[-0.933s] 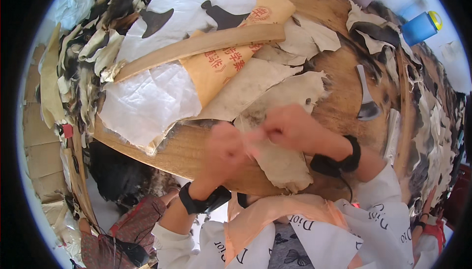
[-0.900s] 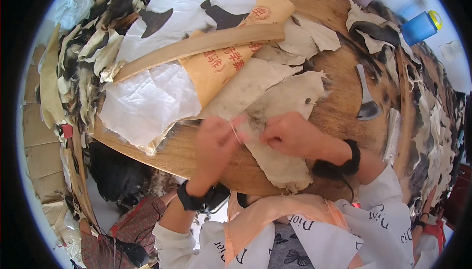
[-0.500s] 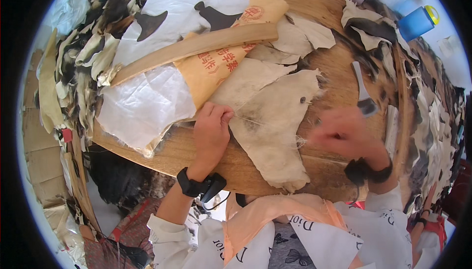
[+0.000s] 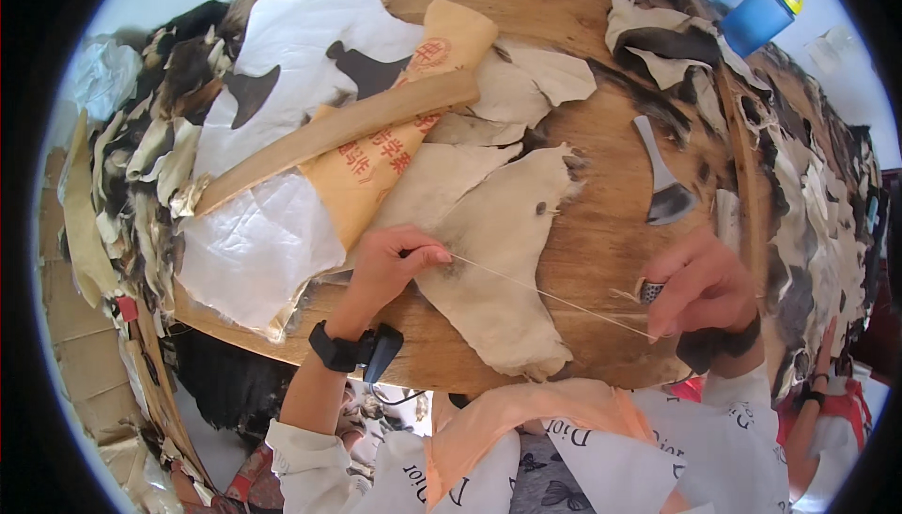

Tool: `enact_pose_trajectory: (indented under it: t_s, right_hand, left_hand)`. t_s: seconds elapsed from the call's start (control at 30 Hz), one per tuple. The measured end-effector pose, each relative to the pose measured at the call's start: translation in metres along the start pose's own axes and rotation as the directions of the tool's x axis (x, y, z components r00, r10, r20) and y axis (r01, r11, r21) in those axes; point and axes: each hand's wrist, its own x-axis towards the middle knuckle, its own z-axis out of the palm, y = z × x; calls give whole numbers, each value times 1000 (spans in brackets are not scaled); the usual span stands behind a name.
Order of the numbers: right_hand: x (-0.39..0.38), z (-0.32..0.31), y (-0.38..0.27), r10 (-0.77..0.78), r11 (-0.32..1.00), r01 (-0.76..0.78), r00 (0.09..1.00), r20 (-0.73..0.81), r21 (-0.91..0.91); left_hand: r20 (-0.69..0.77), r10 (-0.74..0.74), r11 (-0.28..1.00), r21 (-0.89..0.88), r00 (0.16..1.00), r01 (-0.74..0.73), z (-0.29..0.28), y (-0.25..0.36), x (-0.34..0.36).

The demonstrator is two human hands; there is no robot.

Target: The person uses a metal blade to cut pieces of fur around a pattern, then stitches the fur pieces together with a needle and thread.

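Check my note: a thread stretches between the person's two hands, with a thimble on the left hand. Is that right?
The thimble is on the right hand, not the left hand, as the head view shows; the thread does stretch between them.

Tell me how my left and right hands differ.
Your right hand wears a dimpled thimble; none shows on your left hand.
The left hand's fingertips are over the pale hide, while the right hand is over the wooden tabletop.
Both hands pinch the thin, pale thread stretched between them.
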Motion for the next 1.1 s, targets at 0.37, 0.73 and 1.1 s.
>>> enact_pose_trajectory:
  t_s: [0.37, 0.73, 1.1]
  right_hand:
    - [-86, -98, -23, -402, 395, -757, 366, -839, -520]
    - [-158, -72, 38, -199, 36, -865, 484, -852, -500]
    - [-96, -70, 50, -186, -342, -711, 692, -697, -615]
  left_hand:
    - [78, 223, 835, 499, 972, -232, 10, 24, 4]
    - [217, 132, 461, 851, 967, -253, 45, 29, 12]
    - [-705, 159, 914, 370, 691, 168, -41, -1, -10]
